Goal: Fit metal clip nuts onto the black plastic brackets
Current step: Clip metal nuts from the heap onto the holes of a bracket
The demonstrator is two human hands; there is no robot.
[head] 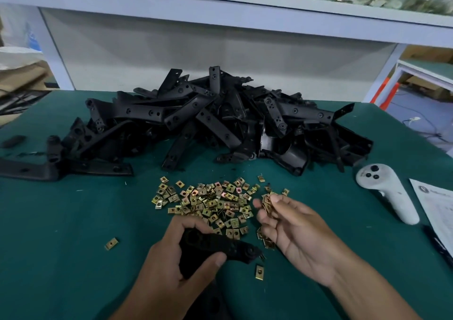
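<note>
**Getting a clip nut ready for the bracket**

Green cloth [73, 221] is covering the work table, with a white shelf [220, 3] running above the back of it. A pile of gold clip nuts [208, 202] is lying in the middle of the cloth. Behind the pile, a big heap of black brackets [220, 118] is waiting. Just in front of the pile, the left hand [176, 265] is gripping one black bracket [220, 247], fingers curled round it. Right of the pile, the right hand [294, 236] is pinching a few clip nuts [267, 205] between thumb and fingertips. A white controller [387, 192] is lying further right of the pile.

I think the picking-up step is going on. Next, one nut probably needs turning so its open side is facing the bracket's edge, then sliding on over a hole.
</note>
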